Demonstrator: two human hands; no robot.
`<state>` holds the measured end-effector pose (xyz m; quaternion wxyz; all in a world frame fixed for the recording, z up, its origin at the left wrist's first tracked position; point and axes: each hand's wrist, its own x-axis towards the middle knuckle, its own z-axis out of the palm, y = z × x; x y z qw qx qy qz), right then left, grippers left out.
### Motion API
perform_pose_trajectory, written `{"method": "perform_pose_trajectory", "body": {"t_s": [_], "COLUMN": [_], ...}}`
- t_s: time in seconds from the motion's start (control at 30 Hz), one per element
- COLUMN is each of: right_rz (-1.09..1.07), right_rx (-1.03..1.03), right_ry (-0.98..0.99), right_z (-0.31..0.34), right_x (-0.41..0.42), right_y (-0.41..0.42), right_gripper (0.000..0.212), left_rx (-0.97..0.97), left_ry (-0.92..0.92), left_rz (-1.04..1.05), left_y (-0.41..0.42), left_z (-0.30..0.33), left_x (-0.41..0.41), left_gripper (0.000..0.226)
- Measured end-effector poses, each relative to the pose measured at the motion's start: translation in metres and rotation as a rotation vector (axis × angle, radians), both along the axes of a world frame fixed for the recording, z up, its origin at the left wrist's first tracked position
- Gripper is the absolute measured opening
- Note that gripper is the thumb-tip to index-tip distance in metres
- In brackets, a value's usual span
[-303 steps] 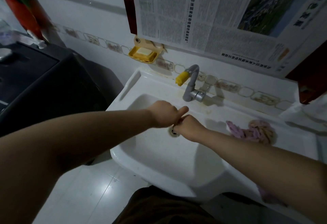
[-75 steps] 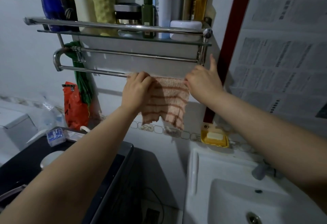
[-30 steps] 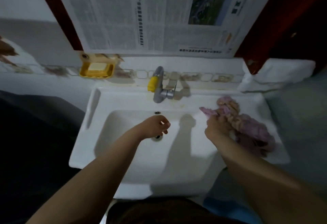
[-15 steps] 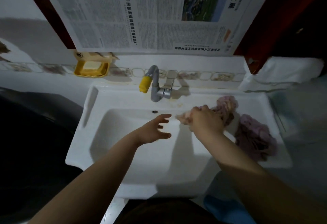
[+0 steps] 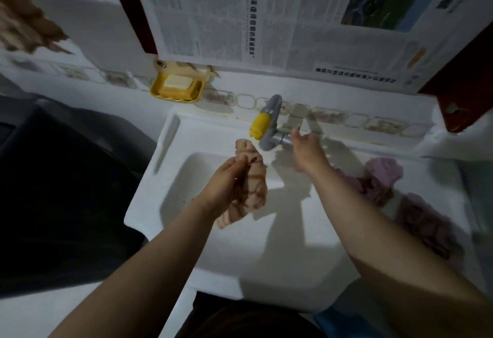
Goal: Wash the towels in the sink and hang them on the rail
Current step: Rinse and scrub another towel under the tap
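My left hand [image 5: 225, 183] grips a bunched pink towel with brown stripes [image 5: 252, 177] over the basin of the white sink [image 5: 170, 177], just below the yellow spout [image 5: 258, 123] of the grey tap [image 5: 272, 127]. My right hand [image 5: 306, 148] reaches to the tap's handle, fingers at it; the grip is hard to make out. Several pink towels [image 5: 424, 204] lie heaped on the sink's right ledge. A striped towel [image 5: 24, 31] hangs at the top left edge; the rail is out of view.
A yellow soap dish [image 5: 176, 88] with a bar sits on the wall left of the tap. Newspaper [image 5: 266, 17] covers the wall above. A dark appliance [image 5: 58, 191] stands left of the sink. A white bag [image 5: 458, 137] lies at the far right.
The striped towel passed from my right hand into my left, which now holds it under the spout. My right hand moved up to the tap handle.
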<state>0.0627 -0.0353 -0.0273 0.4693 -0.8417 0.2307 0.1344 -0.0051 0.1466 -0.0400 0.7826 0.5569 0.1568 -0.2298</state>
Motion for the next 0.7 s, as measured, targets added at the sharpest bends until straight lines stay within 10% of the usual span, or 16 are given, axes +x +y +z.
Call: {"method": "perform_pose_trajectory", "body": {"t_s": [0.13,0.33,0.7], "right_rz": [-0.063,0.086,0.038], "right_rx": [-0.025,-0.316,-0.219], "right_ry": [0.104,0.030,-0.037], "right_z": [-0.031,-0.057,-0.105], "right_x": [0.052,0.063,0.068], "right_y": [-0.010,-0.012,-0.029], "right_gripper": [0.084,0.043,0.060], "left_rx": [-0.010,-0.012,0.090], "left_ry": [0.065,0.039,-0.090], "left_rz": [0.013,0.032,-0.006], "left_y": [0.004,0.001,-0.010], "left_z": [-0.006,-0.003,-0.005], "left_x": [0.012,0.018,0.022], "left_gripper": [0.039,0.044,0.064]}}
